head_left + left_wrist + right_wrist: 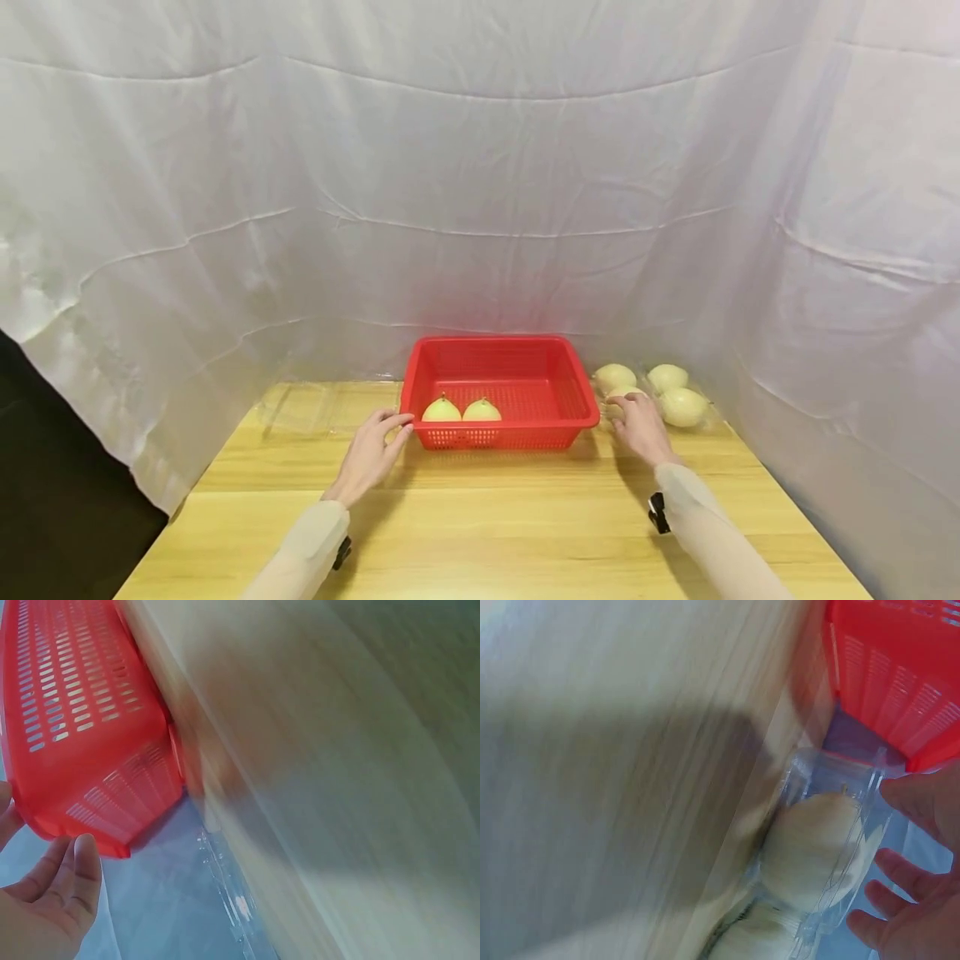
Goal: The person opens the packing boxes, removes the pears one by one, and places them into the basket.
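The red basket partly hides 2 yellow fruits; the right hand, 1 paler fruit at the head view's 4 o'clock. The left wrist view crops the basket at 10 o'clock.

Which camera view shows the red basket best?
The head view: it frames the whole red basket, inside included. The left wrist view shows only part of its slotted walls; the right wrist view, just a cropped portion.
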`<act>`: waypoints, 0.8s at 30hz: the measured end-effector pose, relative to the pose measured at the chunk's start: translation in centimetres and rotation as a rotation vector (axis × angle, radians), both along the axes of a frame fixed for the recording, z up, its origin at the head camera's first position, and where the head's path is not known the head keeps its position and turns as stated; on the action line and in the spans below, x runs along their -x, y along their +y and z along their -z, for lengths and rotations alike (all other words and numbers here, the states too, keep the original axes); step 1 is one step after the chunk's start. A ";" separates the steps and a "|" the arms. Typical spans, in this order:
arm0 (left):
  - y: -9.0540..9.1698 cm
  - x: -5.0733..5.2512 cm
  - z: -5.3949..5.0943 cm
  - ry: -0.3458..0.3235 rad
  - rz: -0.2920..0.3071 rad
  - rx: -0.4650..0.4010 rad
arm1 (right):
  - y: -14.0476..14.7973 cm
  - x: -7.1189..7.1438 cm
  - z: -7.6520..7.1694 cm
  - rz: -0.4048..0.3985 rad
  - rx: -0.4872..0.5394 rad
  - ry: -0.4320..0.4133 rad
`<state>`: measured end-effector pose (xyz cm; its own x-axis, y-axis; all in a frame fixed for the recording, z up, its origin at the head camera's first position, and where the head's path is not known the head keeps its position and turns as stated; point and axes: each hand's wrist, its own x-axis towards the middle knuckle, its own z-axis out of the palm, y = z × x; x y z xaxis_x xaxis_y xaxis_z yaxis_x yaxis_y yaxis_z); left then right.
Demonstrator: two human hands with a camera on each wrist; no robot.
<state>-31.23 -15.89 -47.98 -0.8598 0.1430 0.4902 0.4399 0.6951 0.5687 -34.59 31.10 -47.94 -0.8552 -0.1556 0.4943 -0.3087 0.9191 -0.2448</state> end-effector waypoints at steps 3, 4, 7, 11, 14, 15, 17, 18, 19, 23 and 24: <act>0.0 0.1 0.0 0.005 -0.009 0.004 | 0.2 0.4 0.3 -0.011 -0.015 0.006; 0.0 0.2 0.1 0.011 -0.013 0.004 | 0.2 0.6 0.4 -0.013 -0.027 0.007; -0.2 0.2 0.2 0.026 -0.022 0.004 | 0.2 1.0 0.6 -0.017 -0.068 0.007; -0.2 0.2 0.3 0.035 -0.027 0.001 | 0.0 1.1 0.7 -0.018 -0.081 0.005; -0.3 0.2 0.3 0.027 -0.021 0.004 | -0.3 1.0 0.6 0.002 -0.052 -0.008; -0.4 0.2 0.3 0.022 -0.016 0.005 | -0.3 0.9 0.6 0.017 -0.040 -0.021; -0.4 0.1 0.2 0.010 -0.007 0.007 | -0.4 0.7 0.6 0.051 -0.024 -0.049; -0.4 0.1 0.2 0.006 -0.004 0.006 | -0.5 0.6 0.6 0.069 -0.017 -0.065; -0.4 0.1 0.1 0.002 -0.001 0.004 | -0.5 0.4 0.6 0.087 -0.006 -0.085; -0.5 0.1 0.0 0.001 0.000 0.001 | -0.5 -0.1 0.5 0.118 0.012 -0.139; -0.5 0.0 -0.1 -0.001 -0.001 -0.001 | -0.6 -0.2 0.4 0.118 0.016 -0.149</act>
